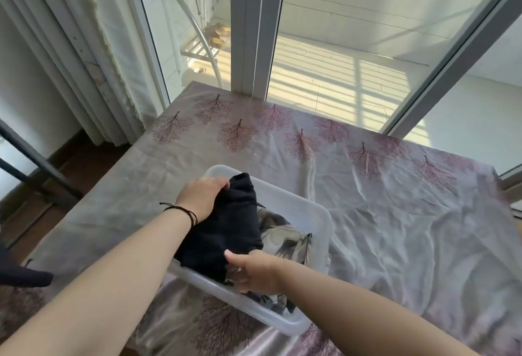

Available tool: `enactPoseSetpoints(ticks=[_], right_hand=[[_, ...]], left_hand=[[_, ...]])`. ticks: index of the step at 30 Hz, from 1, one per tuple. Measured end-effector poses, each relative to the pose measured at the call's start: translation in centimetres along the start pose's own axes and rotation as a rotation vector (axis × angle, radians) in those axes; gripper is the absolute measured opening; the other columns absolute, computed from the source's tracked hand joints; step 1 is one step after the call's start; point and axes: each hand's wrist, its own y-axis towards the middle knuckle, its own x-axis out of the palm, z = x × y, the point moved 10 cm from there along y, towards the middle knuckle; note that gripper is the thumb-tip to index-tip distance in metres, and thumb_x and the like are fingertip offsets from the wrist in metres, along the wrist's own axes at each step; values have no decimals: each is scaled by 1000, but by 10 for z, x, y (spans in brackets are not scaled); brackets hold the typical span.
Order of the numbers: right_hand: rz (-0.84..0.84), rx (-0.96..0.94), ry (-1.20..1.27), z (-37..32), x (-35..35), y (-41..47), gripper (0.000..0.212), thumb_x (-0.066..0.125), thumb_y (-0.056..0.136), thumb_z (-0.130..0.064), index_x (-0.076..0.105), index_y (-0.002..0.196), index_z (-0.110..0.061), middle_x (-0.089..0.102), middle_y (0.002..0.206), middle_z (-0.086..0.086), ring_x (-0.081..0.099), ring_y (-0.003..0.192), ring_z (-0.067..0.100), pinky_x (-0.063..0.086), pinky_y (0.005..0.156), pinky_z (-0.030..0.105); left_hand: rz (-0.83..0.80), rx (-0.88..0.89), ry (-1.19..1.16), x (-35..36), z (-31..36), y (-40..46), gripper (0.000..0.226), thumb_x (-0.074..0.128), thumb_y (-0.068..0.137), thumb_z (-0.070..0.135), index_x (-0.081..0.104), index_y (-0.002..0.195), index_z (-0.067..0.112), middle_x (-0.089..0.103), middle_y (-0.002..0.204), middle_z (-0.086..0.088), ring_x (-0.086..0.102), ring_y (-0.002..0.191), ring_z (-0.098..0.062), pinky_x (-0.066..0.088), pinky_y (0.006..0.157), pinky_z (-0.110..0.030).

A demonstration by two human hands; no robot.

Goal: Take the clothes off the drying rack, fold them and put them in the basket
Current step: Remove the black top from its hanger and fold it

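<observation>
black folded garment (226,228) sits half in the clear plastic basket (316,214) over a patterned cloth (288,242), left hand (202,196) gripping its far end, right hand (251,272) pinching the near edge. if released unevenly, i judge the fold could slump over the rim. open bedsheet (395,214) lies to the right; the basket's near corner sits close to the bed edge.

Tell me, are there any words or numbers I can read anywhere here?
None: no readable words, numbers or labels show.
The folded black garment is plain.
The translucent plastic basket shows no label.
The patterned grey cloth inside carries only shapes.
The shiny bedsheet shows only purple tree prints.
</observation>
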Motion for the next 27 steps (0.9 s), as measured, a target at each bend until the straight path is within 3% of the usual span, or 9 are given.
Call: enactPoseSetpoints(ticks=[3,6,8,11,16,20,23,25,27], right_hand=[[43,33,-336,-1,-7,-5,44,63,94,-31,56,126,-1,59,109,5,57,92,12,48,88,22],[163,1,-445,-15,-26,-6,20,65,88,-8,68,103,4,69,91,14,66,73,17,58,78,27],[430,-121,-416,-38,-57,-16,6,58,86,-3,64,84,-3,64,74,12,59,57,17,54,61,30],[802,-381,-270,-65,-98,-38,16,55,87,-20,55,100,-11,59,84,3,53,71,15,43,64,30],[572,-196,-67,-48,-72,5,87,67,75,-60,36,141,-13,55,131,5,56,117,25,49,98,41],[296,-27,27,-27,-30,31,55,55,91,-48,53,132,-10,66,121,11,66,104,28,52,96,45],[401,21,-398,-33,-35,20,62,50,90,-48,42,136,-7,59,126,18,62,106,31,52,94,41],[829,-330,-1051,-91,-52,-6,72,51,85,-50,28,144,-17,41,141,11,41,130,31,40,106,42],[760,-611,-1542,-110,-22,-4,69,40,94,-46,9,153,-31,10,161,1,8,149,25,14,120,44]], left_hand=[[-125,132,136,26,21,13,21,44,90,22,52,101,37,60,117,0,57,100,-30,48,82,-34],[-26,184,309,38,19,20,27,47,93,20,57,113,33,56,124,-3,55,111,-29,43,81,-33],[174,144,394,25,14,15,37,55,85,12,64,117,28,53,131,-10,51,121,-33,41,90,-40],[325,153,275,17,21,-23,53,60,74,14,54,126,21,41,130,-12,47,117,-36,32,89,-45],[-324,199,258,103,17,-93,97,38,76,79,-2,154,39,-7,163,-3,4,148,-38,12,117,-51],[-315,134,381,86,8,-81,103,59,85,38,-21,150,40,-19,162,-12,-2,149,-41,8,121,-50],[-368,189,524,84,1,-78,89,44,97,10,-18,149,47,-13,163,-17,0,150,-40,9,122,-45],[-462,171,500,95,-7,-78,94,46,95,8,-18,146,53,-15,162,-18,1,149,-41,14,121,-43],[-563,106,435,108,-10,-78,92,53,92,27,-17,144,57,-19,160,-20,-1,148,-43,13,122,-45]])
